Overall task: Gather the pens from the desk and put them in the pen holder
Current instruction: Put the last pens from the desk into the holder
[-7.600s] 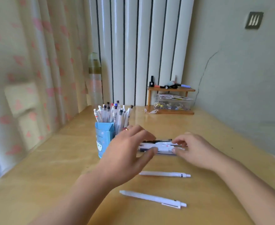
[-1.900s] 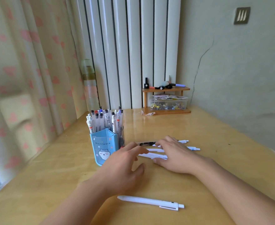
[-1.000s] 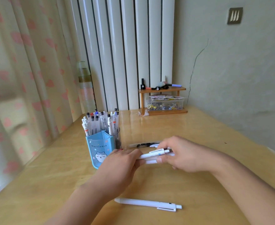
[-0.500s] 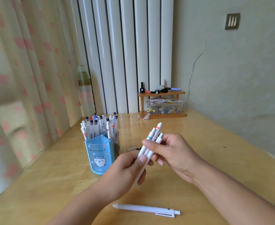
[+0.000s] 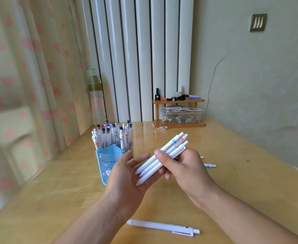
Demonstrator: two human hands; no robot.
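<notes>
Desk (image 5: 250, 173) of glossy wood beside cracked wall (image 5: 250, 85)

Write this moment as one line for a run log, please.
right hand: grips three white pens | left hand: open under tips | pen holder: crowded | desk: loose pen near

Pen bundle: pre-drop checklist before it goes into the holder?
1. Grip: right hand pinches the bundle of three white pens at mid-length. Ok.
2. Left hand: open, palm under the tips, holding nothing. Ok.
3. Alignment: tips nearly level, pointing down-left toward the holder. Ok.
4. Room in holder: already crowded with upright pens; free space for three more cannot tell.
5. Path: holder just left of the hands, nothing between. Ok.
6. Desk not done: near pen and two pen ends past the right hand remain. Not ok.
</notes>
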